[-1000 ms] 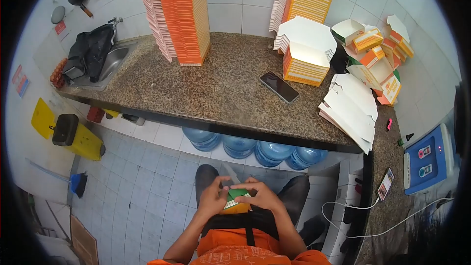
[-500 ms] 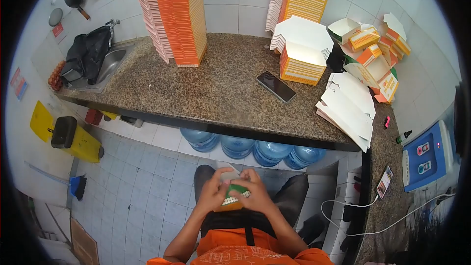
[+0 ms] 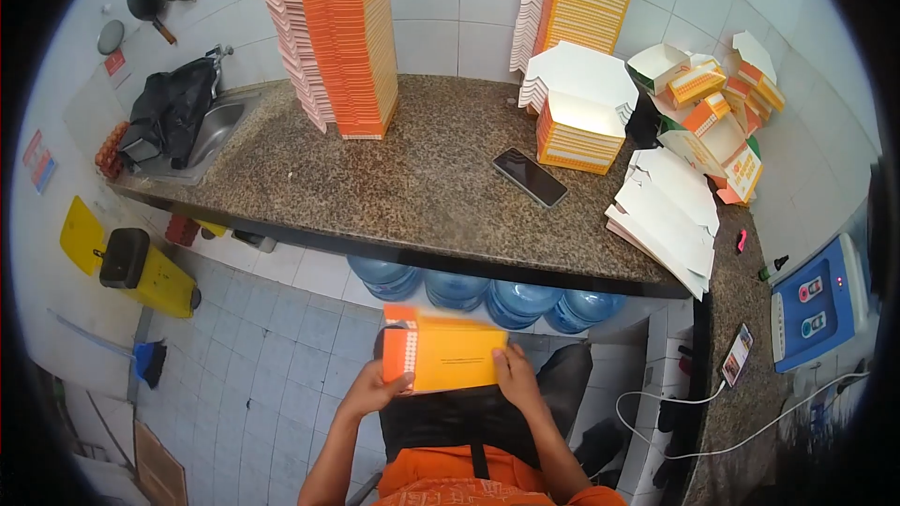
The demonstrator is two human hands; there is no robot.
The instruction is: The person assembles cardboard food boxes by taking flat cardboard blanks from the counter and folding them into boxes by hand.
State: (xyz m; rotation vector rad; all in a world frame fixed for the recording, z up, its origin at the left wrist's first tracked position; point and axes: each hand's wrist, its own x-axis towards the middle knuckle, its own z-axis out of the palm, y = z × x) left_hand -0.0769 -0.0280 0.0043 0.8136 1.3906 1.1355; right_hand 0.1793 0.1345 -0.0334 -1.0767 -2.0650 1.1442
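Observation:
An orange-and-yellow cardboard box [image 3: 455,358] is held above my lap, its yellow side with small print facing up. My left hand [image 3: 370,388] grips its orange left end, thumb on top. At the right edge, my right hand [image 3: 517,375] pinches the card, thumb over the yellow face. Fingers under the box are hidden. On the counter ahead stand a tall stack of folded cartons [image 3: 361,47] and a shorter stack of open boxes [image 3: 579,131].
On the granite counter [image 3: 412,197] lie a dark phone [image 3: 530,177], flat white card sheets [image 3: 667,215] and a heap of opened boxes [image 3: 717,122]. Blue water bottles [image 3: 455,289] stand beneath. A white cable [image 3: 661,394] hangs at the right. A yellow bin [image 3: 150,272] stands left.
The box has turned from showing its green inside to showing its yellow outside. It has moved forward, and my hands have spread from working together to its opposite ends.

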